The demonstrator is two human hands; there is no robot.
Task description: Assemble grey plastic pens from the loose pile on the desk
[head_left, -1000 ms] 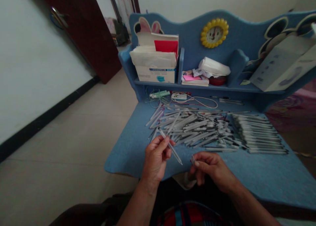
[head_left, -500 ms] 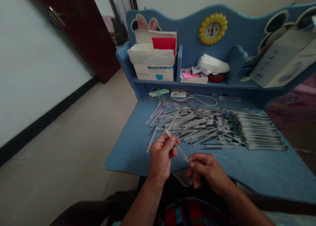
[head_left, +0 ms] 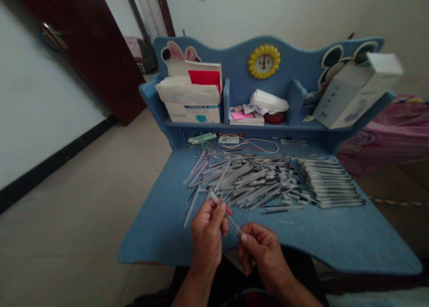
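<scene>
now the right fingers (head_left: 252, 229) touch the pen (head_left: 233, 221), apart a second ago.

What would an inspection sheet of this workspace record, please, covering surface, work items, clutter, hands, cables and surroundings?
Surface: blue desk, pens across its middle.
Work items: one held pen; a loose pile; a neater row at right.
Clutter: open-topped box and tilted white carton on the shelf.
Hands: left hand grips the pen's barrel; right hand pinches its nearer end.
Cables: white cord, looped behind the pile.
Surroundings: dark red door left, pink fabric right.
</scene>
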